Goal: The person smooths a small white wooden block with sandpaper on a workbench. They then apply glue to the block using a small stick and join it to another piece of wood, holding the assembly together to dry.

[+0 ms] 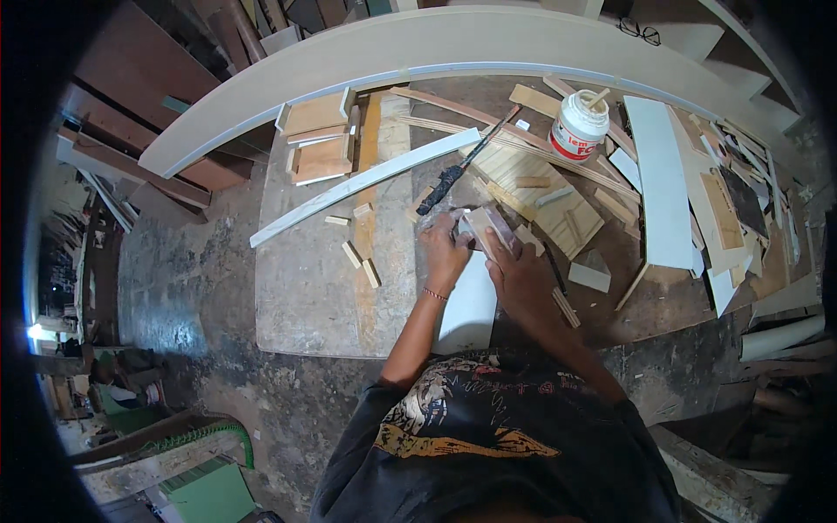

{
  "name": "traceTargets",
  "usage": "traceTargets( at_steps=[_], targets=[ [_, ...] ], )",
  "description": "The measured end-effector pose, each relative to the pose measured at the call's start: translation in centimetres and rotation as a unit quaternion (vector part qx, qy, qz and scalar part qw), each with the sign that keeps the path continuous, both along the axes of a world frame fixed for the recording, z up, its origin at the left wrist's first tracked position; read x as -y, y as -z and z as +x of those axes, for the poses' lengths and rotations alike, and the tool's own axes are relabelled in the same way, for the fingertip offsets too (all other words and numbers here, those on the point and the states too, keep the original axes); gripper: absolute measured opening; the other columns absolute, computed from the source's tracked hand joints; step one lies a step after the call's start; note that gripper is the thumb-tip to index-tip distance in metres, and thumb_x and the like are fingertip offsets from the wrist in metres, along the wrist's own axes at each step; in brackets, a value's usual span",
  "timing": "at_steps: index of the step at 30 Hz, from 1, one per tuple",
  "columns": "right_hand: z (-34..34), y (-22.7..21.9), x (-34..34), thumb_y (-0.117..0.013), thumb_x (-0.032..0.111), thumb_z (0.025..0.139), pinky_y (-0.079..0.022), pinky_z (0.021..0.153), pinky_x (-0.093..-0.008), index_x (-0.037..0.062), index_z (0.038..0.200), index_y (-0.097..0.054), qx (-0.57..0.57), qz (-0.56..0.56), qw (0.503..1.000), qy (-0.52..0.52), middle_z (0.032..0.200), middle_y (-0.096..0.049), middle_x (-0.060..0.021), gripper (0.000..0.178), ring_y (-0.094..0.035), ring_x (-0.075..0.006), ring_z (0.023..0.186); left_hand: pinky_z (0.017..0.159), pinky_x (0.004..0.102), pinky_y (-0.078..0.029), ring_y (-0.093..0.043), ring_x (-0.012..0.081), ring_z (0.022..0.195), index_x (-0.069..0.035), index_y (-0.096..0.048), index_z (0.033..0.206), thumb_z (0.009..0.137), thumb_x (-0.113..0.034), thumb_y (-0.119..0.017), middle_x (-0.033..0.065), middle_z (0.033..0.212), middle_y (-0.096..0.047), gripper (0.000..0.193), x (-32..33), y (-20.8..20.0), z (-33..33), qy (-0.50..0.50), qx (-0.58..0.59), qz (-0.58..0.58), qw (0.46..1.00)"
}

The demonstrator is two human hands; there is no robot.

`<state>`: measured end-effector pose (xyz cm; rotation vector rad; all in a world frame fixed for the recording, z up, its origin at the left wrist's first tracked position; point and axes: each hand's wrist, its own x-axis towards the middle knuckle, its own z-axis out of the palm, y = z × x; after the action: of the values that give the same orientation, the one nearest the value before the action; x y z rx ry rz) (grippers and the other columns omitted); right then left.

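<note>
My right hand point(520, 277) is closed round a small pale wooden block point(482, 225), its fingers along the block's right side. Just left of it, my left hand point(445, 250) is closed with bent fingers at the far end of a white board point(469, 301). That board runs back toward my body, and its far end is partly hidden by my hands. Beyond my left hand lies a dark rod with a lumpy black handle point(440, 190). A plywood panel point(558, 222) with small wood pieces on it lies beyond my right hand.
A white glue tub point(579, 129) with a stick in it stands at the far right. A long white strip point(349, 192) slants across the worktable point(301, 301). Small wooden trays point(319, 160) sit far left, short wood blocks point(350, 254) nearer. White boards point(656, 183) and offcuts crowd the right.
</note>
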<state>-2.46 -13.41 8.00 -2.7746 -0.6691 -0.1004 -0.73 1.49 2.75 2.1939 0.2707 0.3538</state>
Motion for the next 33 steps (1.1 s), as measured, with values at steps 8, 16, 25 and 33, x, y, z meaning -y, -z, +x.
traceTargets(
  at_steps=[8, 16, 25, 33],
  targets=[
    [1.5, -0.4, -1.3, -0.05, 0.03, 0.081, -0.045, 0.053, -0.0392, 0.0248, 0.126, -0.035, 0.012, -0.021, 0.999, 0.028, 0.084, -0.044, -0.021, 0.048, -0.052, -0.0324, 0.062, 0.078, 0.0381, -0.031, -0.052, 0.0315, 0.083, -0.004, -0.056, 0.095, 0.062, -0.007, -0.061, 0.0132, 0.093, -0.055, 0.034, 0.8, 0.0, -0.3, 0.0, 0.036, 0.045, 0.998],
    [0.7, -0.6, -0.2, -0.05, 0.029, 0.08, -0.045, 0.053, -0.0391, 0.0243, 0.126, -0.036, 0.011, 0.013, 1.0, 0.016, 0.082, -0.045, -0.0211, 0.048, -0.053, -0.0332, 0.063, 0.079, 0.0376, -0.03, -0.051, 0.0298, 0.089, -0.007, -0.057, 0.095, 0.061, -0.005, -0.06, 0.0122, 0.093, -0.055, 0.034, 1.0, -0.4, -0.1, -0.002, 0.03, 0.073, 0.997],
    [-0.6, 0.1, 0.0, -0.047, 0.032, 0.082, -0.045, 0.054, -0.04, 0.025, 0.127, -0.033, 0.014, 0.02, 1.0, -0.013, 0.083, -0.045, -0.0215, 0.048, -0.054, -0.0341, 0.064, 0.076, 0.0385, -0.032, -0.052, 0.0291, 0.08, -0.005, -0.056, 0.091, 0.062, -0.005, -0.058, 0.0123, 0.084, -0.056, 0.029, -0.1, 1.6, 0.4, -0.022, 0.05, -0.027, 0.998],
    [1.6, -1.7, -0.8, -0.047, 0.031, 0.082, -0.045, 0.056, -0.0409, 0.0252, 0.127, -0.033, -0.087, 0.045, 0.994, 0.04, 0.083, -0.046, -0.0211, 0.047, -0.053, -0.0339, 0.068, 0.069, 0.0355, -0.039, -0.053, 0.0279, 0.068, -0.003, -0.056, 0.093, 0.063, -0.006, -0.058, 0.0135, 0.077, -0.056, 0.031, 0.7, 1.3, 0.3, 0.031, 0.106, -0.084, 0.99]
  ],
)
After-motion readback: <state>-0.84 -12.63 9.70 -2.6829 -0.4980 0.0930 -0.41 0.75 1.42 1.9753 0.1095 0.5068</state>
